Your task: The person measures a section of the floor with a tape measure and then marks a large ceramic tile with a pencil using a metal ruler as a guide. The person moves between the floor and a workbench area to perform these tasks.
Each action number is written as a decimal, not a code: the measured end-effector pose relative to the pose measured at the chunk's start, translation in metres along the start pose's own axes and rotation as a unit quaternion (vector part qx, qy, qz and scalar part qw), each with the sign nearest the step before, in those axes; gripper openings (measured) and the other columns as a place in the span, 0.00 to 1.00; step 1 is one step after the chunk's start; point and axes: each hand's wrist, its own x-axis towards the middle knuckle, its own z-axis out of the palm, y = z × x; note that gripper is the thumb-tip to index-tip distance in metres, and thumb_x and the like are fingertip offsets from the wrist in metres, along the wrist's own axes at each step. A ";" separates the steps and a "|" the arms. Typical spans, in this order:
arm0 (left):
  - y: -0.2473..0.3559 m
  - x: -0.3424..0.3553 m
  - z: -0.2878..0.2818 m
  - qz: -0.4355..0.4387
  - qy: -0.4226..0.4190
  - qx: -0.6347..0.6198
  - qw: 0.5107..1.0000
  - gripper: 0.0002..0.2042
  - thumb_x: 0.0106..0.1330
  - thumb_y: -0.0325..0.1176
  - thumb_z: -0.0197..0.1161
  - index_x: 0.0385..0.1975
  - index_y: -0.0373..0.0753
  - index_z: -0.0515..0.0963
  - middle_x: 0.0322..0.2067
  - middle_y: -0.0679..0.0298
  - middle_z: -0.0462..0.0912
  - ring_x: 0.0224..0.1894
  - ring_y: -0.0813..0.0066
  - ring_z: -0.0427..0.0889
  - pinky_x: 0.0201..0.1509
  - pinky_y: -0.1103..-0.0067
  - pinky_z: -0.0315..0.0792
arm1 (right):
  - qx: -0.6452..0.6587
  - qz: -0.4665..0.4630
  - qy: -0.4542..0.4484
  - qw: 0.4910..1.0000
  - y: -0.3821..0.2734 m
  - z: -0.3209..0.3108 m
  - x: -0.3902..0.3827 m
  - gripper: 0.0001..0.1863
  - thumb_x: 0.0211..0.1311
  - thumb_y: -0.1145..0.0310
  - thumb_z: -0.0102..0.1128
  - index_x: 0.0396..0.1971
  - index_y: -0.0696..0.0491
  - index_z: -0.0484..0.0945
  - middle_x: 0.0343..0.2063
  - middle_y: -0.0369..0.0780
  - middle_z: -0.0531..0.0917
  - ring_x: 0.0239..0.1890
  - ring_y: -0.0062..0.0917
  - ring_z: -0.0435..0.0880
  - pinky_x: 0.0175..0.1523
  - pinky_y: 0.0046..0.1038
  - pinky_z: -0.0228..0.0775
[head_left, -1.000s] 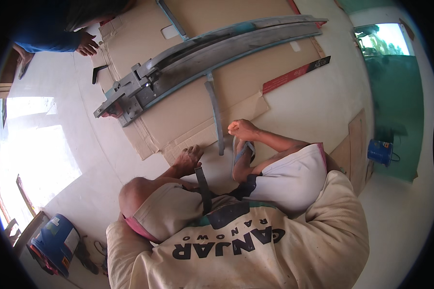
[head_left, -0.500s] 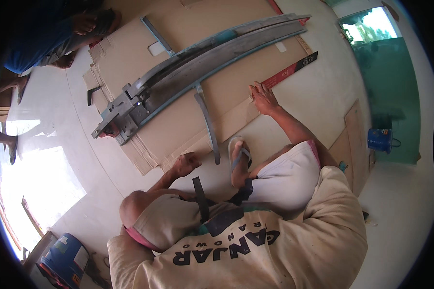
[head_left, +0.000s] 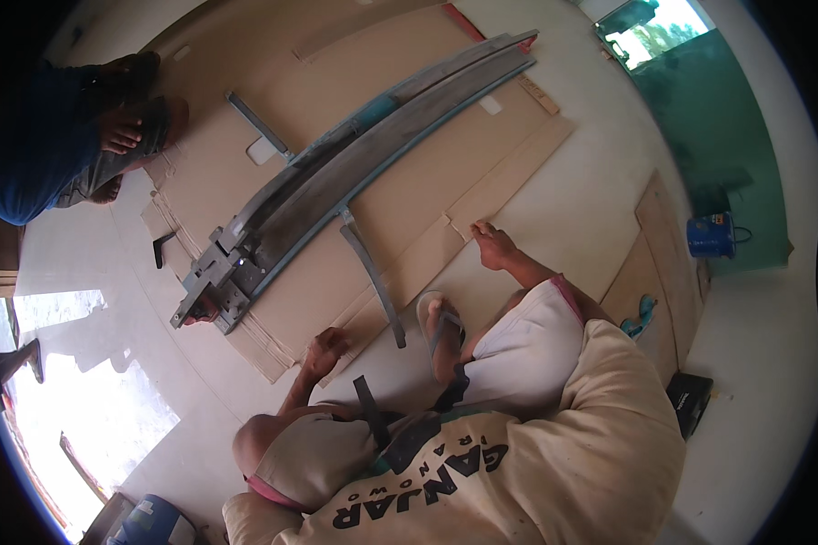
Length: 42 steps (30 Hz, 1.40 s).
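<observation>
A long grey-and-teal rail tool, resembling a tile cutter (head_left: 364, 163), lies diagonally on flattened cardboard (head_left: 427, 173), with a metal block (head_left: 220, 277) at its lower left end and side arms sticking out. My left hand (head_left: 327, 347) is at the cardboard's near edge, left of the lower arm (head_left: 373, 277), with its fingers bent but apart, holding nothing visible. On the right, my right hand (head_left: 493, 243) touches the cardboard edge with loosely bent, spread fingers. My sandaled foot (head_left: 441, 331) is between the hands.
A co-worker (head_left: 45, 136) crouches at upper left near a black angle piece (head_left: 162, 248). At right are a board (head_left: 663, 272), turquoise tool (head_left: 638, 313), black case (head_left: 689, 401), blue bucket (head_left: 709, 236) and green panel (head_left: 736, 145); another bucket (head_left: 150, 522) is at lower left.
My view has turned. My right hand moved out to the cardboard's edge, where the red printed strip no longer shows, covered by plain cardboard. The co-worker drew a hand back toward their legs.
</observation>
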 end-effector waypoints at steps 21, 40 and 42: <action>0.124 -0.083 -0.134 -0.033 0.186 -0.040 0.981 0.20 0.61 0.40 0.62 0.47 0.32 0.76 0.33 0.61 0.81 0.32 0.76 0.80 0.34 0.79 0.74 | 0.146 0.080 0.054 0.985 -0.033 -0.121 0.050 0.16 0.58 0.65 0.53 0.44 0.54 0.78 0.46 0.48 0.81 0.50 0.41 0.79 0.56 0.38 0.71; 0.533 -0.306 0.047 -0.007 0.044 0.226 0.973 0.17 0.60 0.38 0.67 0.44 0.34 0.78 0.31 0.56 0.85 0.34 0.69 0.85 0.40 0.74 0.78 | 0.277 0.108 -0.163 0.941 0.014 -0.341 -0.449 0.14 0.55 0.60 0.59 0.32 0.56 0.83 0.37 0.47 0.84 0.42 0.39 0.83 0.49 0.38 0.73; 0.568 -0.297 0.062 0.026 0.028 0.261 0.965 0.17 0.58 0.39 0.68 0.42 0.34 0.78 0.31 0.55 0.85 0.36 0.63 0.85 0.40 0.71 0.78 | 0.250 0.087 -0.174 0.948 0.034 -0.333 -0.476 0.14 0.54 0.60 0.60 0.31 0.56 0.83 0.35 0.48 0.84 0.40 0.40 0.83 0.47 0.39 0.73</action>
